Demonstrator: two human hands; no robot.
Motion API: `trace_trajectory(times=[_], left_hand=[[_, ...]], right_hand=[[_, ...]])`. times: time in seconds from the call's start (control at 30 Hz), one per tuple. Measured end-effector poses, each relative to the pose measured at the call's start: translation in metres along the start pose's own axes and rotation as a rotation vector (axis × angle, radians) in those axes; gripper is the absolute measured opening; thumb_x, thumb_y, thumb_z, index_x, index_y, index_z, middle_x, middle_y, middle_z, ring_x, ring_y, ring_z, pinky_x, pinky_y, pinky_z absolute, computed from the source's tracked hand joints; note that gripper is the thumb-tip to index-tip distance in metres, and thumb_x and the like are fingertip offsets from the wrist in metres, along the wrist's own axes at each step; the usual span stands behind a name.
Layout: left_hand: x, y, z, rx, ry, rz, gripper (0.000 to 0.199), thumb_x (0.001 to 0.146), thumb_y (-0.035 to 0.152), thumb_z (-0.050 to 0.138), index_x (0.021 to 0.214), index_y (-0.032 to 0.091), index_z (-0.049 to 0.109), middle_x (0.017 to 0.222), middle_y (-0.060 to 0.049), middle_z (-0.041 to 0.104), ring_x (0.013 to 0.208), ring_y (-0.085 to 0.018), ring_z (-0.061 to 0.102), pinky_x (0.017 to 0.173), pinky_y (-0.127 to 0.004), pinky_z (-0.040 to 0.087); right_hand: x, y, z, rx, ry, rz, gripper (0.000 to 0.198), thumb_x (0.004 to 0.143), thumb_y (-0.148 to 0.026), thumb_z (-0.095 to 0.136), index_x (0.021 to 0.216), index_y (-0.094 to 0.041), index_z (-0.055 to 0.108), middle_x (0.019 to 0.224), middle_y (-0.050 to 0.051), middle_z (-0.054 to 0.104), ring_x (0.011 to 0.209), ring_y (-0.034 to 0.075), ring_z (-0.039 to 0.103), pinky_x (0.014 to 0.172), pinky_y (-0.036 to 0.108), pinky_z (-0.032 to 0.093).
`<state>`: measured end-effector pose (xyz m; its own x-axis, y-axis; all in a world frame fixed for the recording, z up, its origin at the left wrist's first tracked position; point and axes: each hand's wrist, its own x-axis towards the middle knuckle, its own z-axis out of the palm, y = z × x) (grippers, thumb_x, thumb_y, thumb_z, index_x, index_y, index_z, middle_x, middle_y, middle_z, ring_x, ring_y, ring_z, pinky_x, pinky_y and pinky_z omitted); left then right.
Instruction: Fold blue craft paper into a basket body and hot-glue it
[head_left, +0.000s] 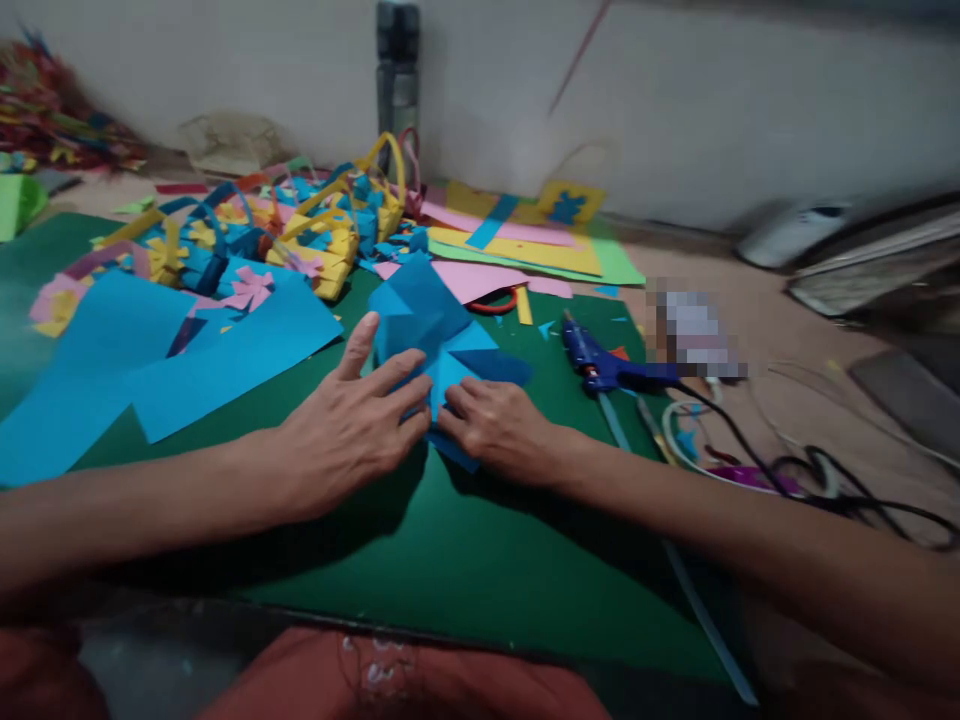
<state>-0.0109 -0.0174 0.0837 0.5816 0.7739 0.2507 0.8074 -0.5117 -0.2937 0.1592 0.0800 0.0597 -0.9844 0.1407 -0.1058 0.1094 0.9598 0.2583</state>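
Note:
A piece of blue paper [424,305] with creases and raised folds stands partly up from the green board in front of me. My left hand [375,405] lies against its near left side, thumb pointing up and fingers spread apart on the paper. On the near right edge, my right hand [491,425] has its fingers curled in and pressed together on the paper. Both hands almost meet at the paper's near corner, where the fingers cover part of it.
On the green board [480,560], a blue glue gun [592,355] lies right with its glue stick and cord. Cut blue sheets [247,355] lie left. Small paper baskets [322,245] crowd the back, beside stacked coloured paper [525,245]. Red-handled scissors [499,303] are half covered.

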Motion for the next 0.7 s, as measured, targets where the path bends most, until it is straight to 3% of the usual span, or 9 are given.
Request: trace_trajectory(times=[0.1,0.3,0.4,0.53,0.7], left_hand=[[0.001,0.001,-0.006,0.0,0.057,-0.035,0.042,0.083,0.005,0.046,0.123,0.019,0.046,0.129,-0.012,0.05,0.129,-0.033,0.033,0.103,-0.067,0.014],[0.001,-0.015,0.008,-0.136,0.154,-0.207,0.057,0.086,0.028,0.052,0.136,0.02,0.025,0.142,-0.014,0.032,0.135,-0.034,0.021,0.104,-0.057,0.027],[0.003,-0.015,0.015,-0.144,0.187,-0.117,0.063,0.081,0.032,0.06,0.134,0.017,0.029,0.142,-0.018,0.03,0.135,-0.036,0.019,0.102,-0.057,0.03],[0.009,-0.004,0.007,-0.075,0.117,-0.015,0.053,0.076,0.025,0.065,0.125,0.021,0.044,0.139,-0.013,0.039,0.134,-0.036,0.021,0.103,-0.064,0.021],[0.028,0.008,-0.008,-0.058,0.056,0.068,0.024,0.068,0.028,0.071,0.09,0.02,0.065,0.12,-0.01,0.058,0.125,-0.035,0.038,0.106,-0.065,0.005]], right_hand=[[-0.003,-0.002,-0.004,0.058,-0.034,0.08,0.023,0.089,-0.011,0.036,0.099,-0.013,0.057,0.094,0.011,0.059,0.085,0.02,0.054,0.054,0.027,0.033],[-0.017,-0.002,-0.005,0.162,-0.059,0.246,0.018,0.087,-0.015,0.044,0.095,-0.02,0.059,0.086,0.005,0.059,0.079,0.017,0.054,0.05,0.026,0.028],[-0.027,-0.004,-0.003,0.157,-0.032,0.217,0.018,0.087,-0.014,0.044,0.095,-0.019,0.059,0.086,0.005,0.058,0.081,0.018,0.053,0.05,0.027,0.029],[-0.035,-0.009,-0.002,0.104,-0.033,0.132,0.021,0.088,-0.013,0.039,0.099,-0.015,0.057,0.091,0.009,0.058,0.086,0.02,0.053,0.052,0.027,0.035],[-0.037,-0.013,-0.004,0.064,-0.053,0.071,0.026,0.088,-0.01,0.033,0.098,-0.011,0.057,0.089,0.013,0.058,0.082,0.022,0.054,0.055,0.031,0.041]])
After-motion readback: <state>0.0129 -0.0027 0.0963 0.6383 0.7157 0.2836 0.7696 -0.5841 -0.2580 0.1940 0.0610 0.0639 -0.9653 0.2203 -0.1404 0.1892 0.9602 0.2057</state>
